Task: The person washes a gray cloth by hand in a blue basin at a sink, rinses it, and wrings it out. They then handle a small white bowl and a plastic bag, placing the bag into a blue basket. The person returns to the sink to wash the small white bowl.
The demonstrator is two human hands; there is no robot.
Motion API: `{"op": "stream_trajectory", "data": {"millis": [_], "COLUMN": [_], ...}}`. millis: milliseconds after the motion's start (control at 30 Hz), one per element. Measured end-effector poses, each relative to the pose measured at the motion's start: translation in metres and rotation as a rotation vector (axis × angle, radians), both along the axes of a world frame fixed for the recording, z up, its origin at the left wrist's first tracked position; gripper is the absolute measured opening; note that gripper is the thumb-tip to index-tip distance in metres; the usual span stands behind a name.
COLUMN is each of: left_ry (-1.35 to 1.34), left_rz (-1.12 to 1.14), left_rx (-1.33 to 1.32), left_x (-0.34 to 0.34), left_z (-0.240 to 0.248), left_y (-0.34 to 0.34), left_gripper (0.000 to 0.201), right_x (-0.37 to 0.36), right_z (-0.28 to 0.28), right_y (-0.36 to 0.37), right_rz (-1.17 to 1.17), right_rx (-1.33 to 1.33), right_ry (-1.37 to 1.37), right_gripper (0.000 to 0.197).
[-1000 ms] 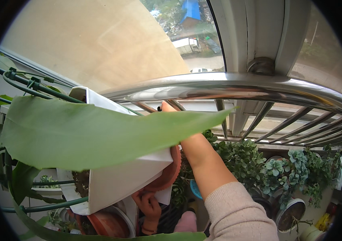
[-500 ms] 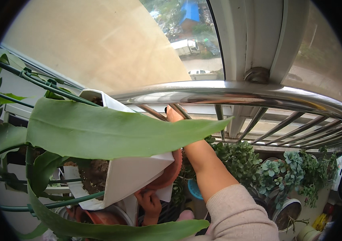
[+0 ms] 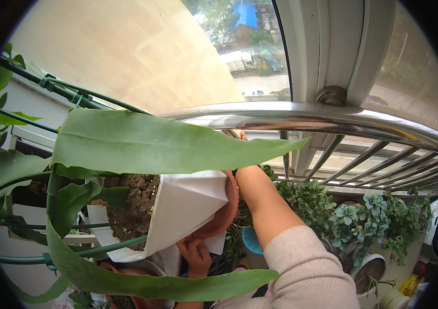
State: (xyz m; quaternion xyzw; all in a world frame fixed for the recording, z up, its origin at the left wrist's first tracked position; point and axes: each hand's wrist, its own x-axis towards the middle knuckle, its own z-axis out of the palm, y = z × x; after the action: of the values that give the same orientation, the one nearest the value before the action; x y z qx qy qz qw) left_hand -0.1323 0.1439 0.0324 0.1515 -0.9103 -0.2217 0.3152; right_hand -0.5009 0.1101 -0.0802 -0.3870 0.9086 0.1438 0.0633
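A white angular planter (image 3: 193, 211) lies tipped on its side, its soil (image 3: 134, 206) facing left. At its base is a reddish-brown plant saucer (image 3: 224, 211). Low in the middle, my left hand (image 3: 197, 256) has its fingers curled against the lower edge of the saucer. My right forearm reaches up past the saucer and behind a long green leaf (image 3: 167, 144). Only a small part of my right hand (image 3: 239, 135) shows, by the railing bars; its fingers are hidden. A second long leaf (image 3: 167, 291) curves below the planter.
A shiny metal railing (image 3: 301, 117) bends across in front of the window. Green support rods (image 3: 39, 80) stand at the left among leaves. Leafy potted plants (image 3: 353, 221), a blue round container (image 3: 251, 241) and a white pot (image 3: 371, 273) sit below the railing.
The planter, its saucer and the long leaves have shifted slightly right, and more soil shows. My right hand has moved slightly right and up; my left hand has shifted right with the saucer.
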Motion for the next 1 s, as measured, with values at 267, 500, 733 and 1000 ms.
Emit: {"op": "stream_trajectory", "data": {"millis": [267, 500, 733, 1000], "left_ry": [0.0, -0.009, 0.031, 0.017], "left_rz": [0.018, 0.023, -0.022, -0.02], "left_rx": [-0.008, 0.069, -0.047, -0.036], "left_x": [0.0, 0.001, -0.001, 0.0], "left_z": [-0.003, -0.003, -0.003, -0.007], "left_y": [0.001, 0.002, -0.004, -0.003], "left_gripper": [0.015, 0.015, 0.013, 0.009], "right_x": [0.034, 0.04, 0.04, 0.043], "right_z": [-0.125, -0.069, -0.008, 0.064], "right_y": [-0.006, 0.021, 0.073, 0.167], "right_rz": [0.2, 0.372, 0.213, -0.355], "right_rx": [-0.522, -0.364, -0.621, -0.995], "right_ry": [0.033, -0.114, -0.186, -0.232], "right_gripper": [0.022, 0.022, 0.014, 0.034]}}
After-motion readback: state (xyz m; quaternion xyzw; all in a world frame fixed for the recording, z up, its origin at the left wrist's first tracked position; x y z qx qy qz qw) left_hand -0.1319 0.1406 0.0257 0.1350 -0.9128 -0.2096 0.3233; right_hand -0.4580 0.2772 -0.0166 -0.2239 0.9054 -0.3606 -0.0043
